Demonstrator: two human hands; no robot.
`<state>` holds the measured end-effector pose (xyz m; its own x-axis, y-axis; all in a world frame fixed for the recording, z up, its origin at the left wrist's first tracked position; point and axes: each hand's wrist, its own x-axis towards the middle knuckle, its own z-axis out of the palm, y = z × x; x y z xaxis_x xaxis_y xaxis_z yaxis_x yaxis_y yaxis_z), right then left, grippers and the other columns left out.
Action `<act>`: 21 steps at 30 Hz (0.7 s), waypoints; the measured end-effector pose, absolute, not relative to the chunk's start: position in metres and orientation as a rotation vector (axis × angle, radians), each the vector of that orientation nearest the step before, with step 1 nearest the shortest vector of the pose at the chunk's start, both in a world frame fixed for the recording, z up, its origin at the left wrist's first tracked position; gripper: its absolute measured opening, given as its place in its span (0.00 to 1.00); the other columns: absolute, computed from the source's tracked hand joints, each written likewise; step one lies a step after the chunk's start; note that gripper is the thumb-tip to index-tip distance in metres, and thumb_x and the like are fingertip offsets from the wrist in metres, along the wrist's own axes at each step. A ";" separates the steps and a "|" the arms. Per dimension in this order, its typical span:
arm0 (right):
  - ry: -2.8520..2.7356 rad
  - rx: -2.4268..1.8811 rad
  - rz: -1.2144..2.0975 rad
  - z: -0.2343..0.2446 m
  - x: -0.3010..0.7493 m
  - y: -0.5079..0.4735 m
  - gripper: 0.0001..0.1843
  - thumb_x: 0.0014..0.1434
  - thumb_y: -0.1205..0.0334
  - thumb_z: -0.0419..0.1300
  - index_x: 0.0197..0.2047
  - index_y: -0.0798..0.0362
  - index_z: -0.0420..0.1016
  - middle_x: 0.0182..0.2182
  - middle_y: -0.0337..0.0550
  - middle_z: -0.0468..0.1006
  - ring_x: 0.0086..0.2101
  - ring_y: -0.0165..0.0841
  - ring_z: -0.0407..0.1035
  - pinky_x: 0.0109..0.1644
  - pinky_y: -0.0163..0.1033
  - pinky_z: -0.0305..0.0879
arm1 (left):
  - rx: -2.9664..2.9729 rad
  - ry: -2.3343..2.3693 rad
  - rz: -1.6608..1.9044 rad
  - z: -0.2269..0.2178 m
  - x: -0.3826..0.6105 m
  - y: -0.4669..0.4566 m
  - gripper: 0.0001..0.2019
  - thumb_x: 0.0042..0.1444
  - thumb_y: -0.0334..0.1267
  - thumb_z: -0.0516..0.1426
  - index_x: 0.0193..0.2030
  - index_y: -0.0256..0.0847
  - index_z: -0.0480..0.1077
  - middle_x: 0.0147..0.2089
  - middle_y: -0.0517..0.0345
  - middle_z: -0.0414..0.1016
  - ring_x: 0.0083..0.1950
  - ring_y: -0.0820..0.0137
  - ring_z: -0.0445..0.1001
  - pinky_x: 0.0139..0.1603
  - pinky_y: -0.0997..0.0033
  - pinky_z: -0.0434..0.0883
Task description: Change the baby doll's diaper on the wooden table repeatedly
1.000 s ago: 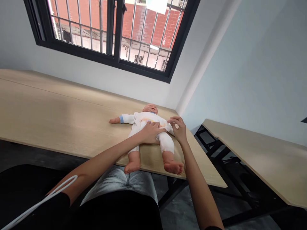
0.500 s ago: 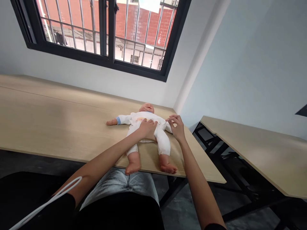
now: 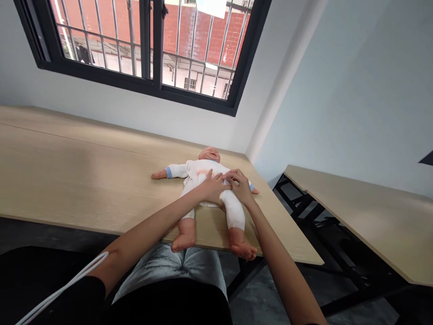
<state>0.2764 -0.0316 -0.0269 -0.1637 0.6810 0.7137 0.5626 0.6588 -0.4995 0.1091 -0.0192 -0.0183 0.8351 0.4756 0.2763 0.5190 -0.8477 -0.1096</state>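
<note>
**At the near right of the table: baby doll under left hand and right hand**

Baby doll: on its back, feet at the table's near edge, in a white suit.
Left hand: flat on the belly, fingers spread, not clenched.
Right hand: has moved in from the doll's arm; fingers curled at the top of the leg, just beside the left hand. Grip on the cloth: cannot tell.
Both hands now meet at the doll's middle.

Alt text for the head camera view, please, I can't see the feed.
A baby doll in a white onesie with blue cuffs lies on its back on a light wood table. The left hand lies on its middle, and the right hand touches the onesie beside it.
</note>
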 end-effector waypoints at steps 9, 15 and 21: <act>-1.710 -1.030 0.389 -0.028 0.271 -0.028 0.13 0.57 0.54 0.57 0.35 0.54 0.77 0.38 0.47 0.74 0.41 0.34 0.68 0.45 0.40 0.65 | -2.738 -0.971 -0.404 -0.019 0.113 -0.037 0.35 0.44 0.51 0.64 0.60 0.48 0.65 0.67 0.36 0.57 0.69 0.44 0.50 0.63 0.34 0.44; -1.667 -1.041 0.387 -0.030 0.272 -0.027 0.13 0.55 0.53 0.59 0.36 0.54 0.78 0.37 0.46 0.75 0.39 0.34 0.69 0.41 0.38 0.65 | -2.566 -1.154 -0.380 -0.016 0.119 -0.068 0.26 0.53 0.35 0.57 0.61 0.40 0.62 0.63 0.32 0.61 0.65 0.41 0.59 0.60 0.40 0.55; -1.606 -1.073 0.397 -0.028 0.268 -0.030 0.16 0.55 0.51 0.59 0.42 0.53 0.75 0.41 0.45 0.76 0.35 0.31 0.68 0.35 0.36 0.64 | -2.610 -1.123 -0.394 -0.007 0.114 -0.069 0.27 0.52 0.32 0.57 0.59 0.23 0.61 0.55 0.30 0.68 0.57 0.50 0.67 0.57 0.53 0.62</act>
<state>0.2679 -0.0300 -0.0276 0.0209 0.8016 0.5976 0.4311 0.5320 -0.7288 0.1136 -0.0685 -0.0071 0.6620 0.6623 0.3509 0.7363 -0.6622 -0.1392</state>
